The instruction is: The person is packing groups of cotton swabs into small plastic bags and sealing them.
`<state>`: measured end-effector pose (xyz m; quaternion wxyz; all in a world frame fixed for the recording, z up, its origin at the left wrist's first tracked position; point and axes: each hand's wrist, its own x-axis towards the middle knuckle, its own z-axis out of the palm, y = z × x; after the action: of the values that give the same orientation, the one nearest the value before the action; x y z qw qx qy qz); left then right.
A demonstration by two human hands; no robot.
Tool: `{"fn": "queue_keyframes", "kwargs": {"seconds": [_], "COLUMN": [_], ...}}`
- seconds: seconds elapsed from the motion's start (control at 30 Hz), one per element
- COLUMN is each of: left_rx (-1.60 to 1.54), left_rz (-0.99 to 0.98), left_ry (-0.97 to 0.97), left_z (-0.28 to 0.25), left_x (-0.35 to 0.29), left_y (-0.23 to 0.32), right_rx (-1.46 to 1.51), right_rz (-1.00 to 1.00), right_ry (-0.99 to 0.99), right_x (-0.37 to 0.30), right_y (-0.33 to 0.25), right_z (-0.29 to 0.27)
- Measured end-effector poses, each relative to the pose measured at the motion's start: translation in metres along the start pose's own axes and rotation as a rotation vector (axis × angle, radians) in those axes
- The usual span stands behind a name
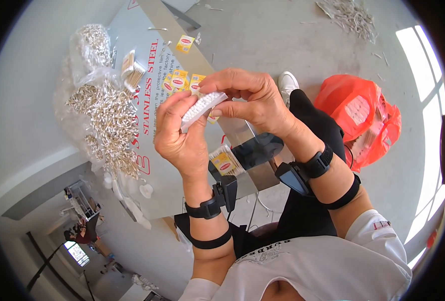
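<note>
Both my hands hold a small clear plastic packet of cotton swabs (pixel 201 108) above the table, its white tips turned up in tight rows. My left hand (pixel 175 131) wraps its fingers and thumb round the packet's left part. At the right end, my right hand (pixel 255 100) pinches the plastic edge between thumb and fingers. Just beyond the hands lie yellow printed cards (pixel 180 79), partly hidden by my fingers. Nearer to me on the table is another packet of swabs with a yellow card (pixel 226 161).
Loose cotton swabs (pixel 109 123) spill from a clear bag along the table's left side. A wrapped swab bundle (pixel 134 75) lies beside them. One more yellow card (pixel 185 44) is near the table's far edge. A red plastic bag (pixel 332 110) with packets stands right; swabs (pixel 350 20) litter the floor.
</note>
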<state>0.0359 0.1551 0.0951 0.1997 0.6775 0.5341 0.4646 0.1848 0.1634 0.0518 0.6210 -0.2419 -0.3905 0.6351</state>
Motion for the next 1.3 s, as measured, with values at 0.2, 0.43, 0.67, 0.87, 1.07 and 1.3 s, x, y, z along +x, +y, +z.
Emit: {"fn": "queue_keyframes", "kwargs": {"seconds": [0.2,0.43,0.67,0.87,1.07,1.3], "left_rx": [-0.166,-0.310,-0.320,-0.345,-0.368,-0.573], "left_rz": [-0.038,-0.026,-0.093,-0.205,-0.254,-0.402], "left_ry": [-0.064,-0.083,-0.066,-0.055,-0.068,-0.043], "left_z": [0.004,0.001,0.005,0.006,0.004,0.008], "left_x": [-0.001,-0.002,-0.003,-0.004,-0.004,-0.004], "left_y": [0.002,0.001,-0.003,-0.008,-0.012,-0.004], "right_rx": [0.021,0.090,0.013,0.048,0.040,0.091], "right_rz": [-0.005,0.051,-0.022,0.240,0.254,0.299], "right_ry": [0.009,-0.002,0.047,0.154,0.151,0.148], "right_x": [-0.003,-0.002,-0.001,0.001,0.002,0.002], "right_y": [0.000,0.002,0.009,0.009,0.012,0.015], "right_z": [-0.008,-0.012,-0.009,-0.009,-0.011,-0.014]}}
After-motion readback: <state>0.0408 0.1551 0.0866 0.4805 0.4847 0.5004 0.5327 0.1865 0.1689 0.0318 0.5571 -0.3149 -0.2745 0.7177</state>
